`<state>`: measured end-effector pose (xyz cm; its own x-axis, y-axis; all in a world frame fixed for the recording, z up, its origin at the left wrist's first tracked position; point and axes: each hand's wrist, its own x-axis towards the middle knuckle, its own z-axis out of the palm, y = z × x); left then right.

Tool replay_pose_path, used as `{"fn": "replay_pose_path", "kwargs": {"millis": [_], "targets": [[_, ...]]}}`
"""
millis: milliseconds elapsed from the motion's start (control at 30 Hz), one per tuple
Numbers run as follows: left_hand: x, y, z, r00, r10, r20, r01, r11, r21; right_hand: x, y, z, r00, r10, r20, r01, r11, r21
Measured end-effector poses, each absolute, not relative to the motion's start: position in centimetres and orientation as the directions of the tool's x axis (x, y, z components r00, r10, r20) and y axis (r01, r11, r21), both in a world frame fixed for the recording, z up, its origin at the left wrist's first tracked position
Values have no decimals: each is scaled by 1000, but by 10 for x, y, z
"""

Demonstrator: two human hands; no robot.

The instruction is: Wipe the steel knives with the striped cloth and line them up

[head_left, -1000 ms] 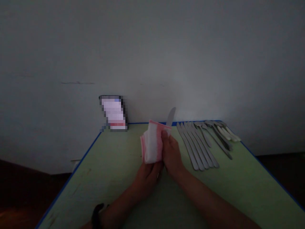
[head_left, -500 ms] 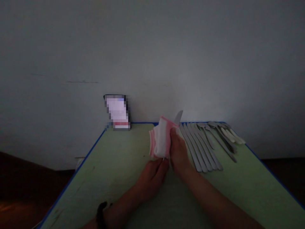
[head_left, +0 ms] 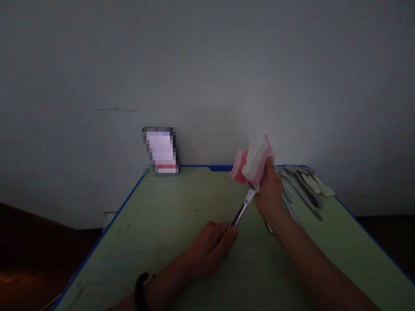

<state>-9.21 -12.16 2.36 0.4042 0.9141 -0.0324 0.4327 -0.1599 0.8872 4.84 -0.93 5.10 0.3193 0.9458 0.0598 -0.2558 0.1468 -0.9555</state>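
Observation:
My left hand (head_left: pixel 212 245) is closed on the handle of a table knife (head_left: pixel 242 208), which slants up to the right above the green table (head_left: pixel 162 224). Around the knife's far end, my right hand (head_left: pixel 270 194) grips a bunched white and pink cloth (head_left: pixel 253 163), so the blade tip is hidden. A dark band sits on my left wrist. Behind my right hand lies a row of metal knives and spoons (head_left: pixel 304 183).
A pixelated card-like object (head_left: pixel 161 151) leans against the grey wall at the table's back edge. The table has a blue rim (head_left: pixel 113 211). Dark floor lies on both sides.
The right hand has slid the cloth up and right along the knife, toward the tip, uncovering the blade's lower part. The left hand has stayed on the handle.

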Motion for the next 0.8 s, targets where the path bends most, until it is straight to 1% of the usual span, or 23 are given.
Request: {"fn": "replay_pose_path", "kwargs": {"millis": [100, 233, 300, 367, 467, 533, 600, 733, 800], "targets": [[-92, -121, 21, 322, 944, -72, 361, -52, 931, 35, -25, 46, 209, 971, 115, -145, 147, -979], [-93, -118, 18, 246, 966, -76, 336, -12, 942, 17, -43, 41, 116, 986, 119, -70, 127, -989], [-93, -116, 15, 229, 970, -82, 313, 6, 950, 10, -50, 39, 77, 993, 90, -73, 96, -993], [-93, -114, 9, 196, 977, -82, 253, 31, 967, 4, -57, 35, 41, 997, 71, -90, 74, -993], [-92, -112, 0, 81, 995, -54, 139, 42, 989, -2, -63, 31, -9, 997, 73, -118, 71, -990], [-93, -112, -1, 42, 999, -34, 144, 28, 989, -2, -61, 31, -10, 997, 78, -119, 77, -990], [-96, -113, 3, 106, 994, -25, 202, 3, 979, 2, -56, 34, 25, 995, 95, -113, 97, -989], [-100, -117, 20, 339, 940, 22, 318, -137, 938, 18, -41, 48, 122, 987, 104, -167, 123, -978], [-100, -119, 24, 377, 924, 68, 381, -221, 898, 24, -39, 52, 142, 985, 100, -183, 125, -975]]}}
